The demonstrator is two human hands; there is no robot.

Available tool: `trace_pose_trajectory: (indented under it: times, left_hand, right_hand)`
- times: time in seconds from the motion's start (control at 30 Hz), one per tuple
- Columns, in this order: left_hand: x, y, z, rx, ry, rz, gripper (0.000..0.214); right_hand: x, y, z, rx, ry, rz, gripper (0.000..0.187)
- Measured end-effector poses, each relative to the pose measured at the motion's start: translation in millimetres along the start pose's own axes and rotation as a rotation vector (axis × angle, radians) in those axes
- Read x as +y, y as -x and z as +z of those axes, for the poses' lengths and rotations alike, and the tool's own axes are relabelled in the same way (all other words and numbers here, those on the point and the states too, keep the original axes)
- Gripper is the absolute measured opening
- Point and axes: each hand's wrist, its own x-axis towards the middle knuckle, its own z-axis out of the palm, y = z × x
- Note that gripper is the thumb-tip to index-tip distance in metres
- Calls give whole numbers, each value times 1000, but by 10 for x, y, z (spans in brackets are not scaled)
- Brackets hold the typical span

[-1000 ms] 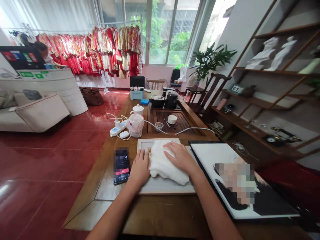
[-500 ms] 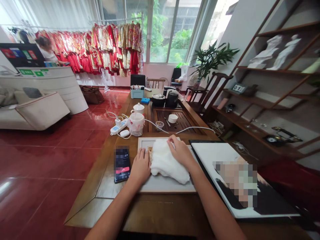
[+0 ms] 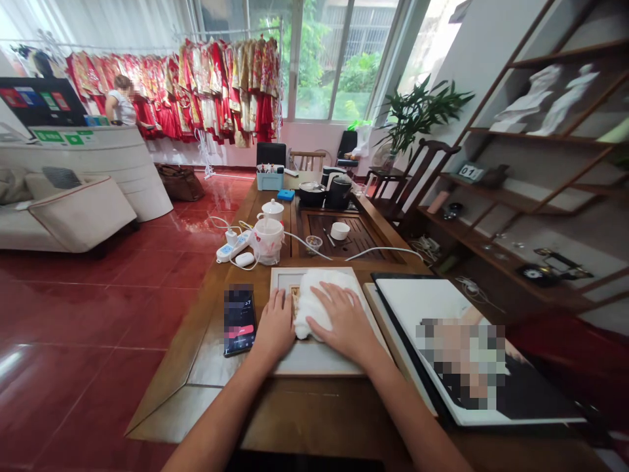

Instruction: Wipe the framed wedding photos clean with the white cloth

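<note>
A white cloth [image 3: 310, 292], fluffy like a towel, lies bunched on a light picture frame [image 3: 314, 366] on the wooden table. My right hand [image 3: 344, 321] rests flat over the cloth with its fingers spread and hides much of it. At the frame's left side lies my left hand [image 3: 276, 326], its fingers stretched forward beside the cloth's left edge. A small part of a gold-brown picture [image 3: 295, 292] shows between my left fingers and the cloth. Just left of that hand is a phone [image 3: 239, 321] with a lit screen.
Right of the frame lies a large photo panel [image 3: 432, 295] on a dark backing. Ahead stand a white cup [image 3: 268, 239], a power strip [image 3: 234, 246] with cables, and a tea tray [image 3: 354, 239]. A person [image 3: 121, 101] stands behind the counter by red garments.
My right hand has gone from gripping the cloth's upper edge to lying spread on top. The cloth's lower right part has drawn in or become covered. My left hand has barely moved.
</note>
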Motion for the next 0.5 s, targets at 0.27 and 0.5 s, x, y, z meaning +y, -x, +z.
trace_pose_trajectory:
  times: [0.27,0.5]
  left_hand:
    - [6,-8,21,60,-9,23,49]
    - [0,-2,40,81,-10,37,48]
  right_hand:
    - [17,201,102,-101,6,-54,77]
    - [67,406,43,-146,10,-100,70]
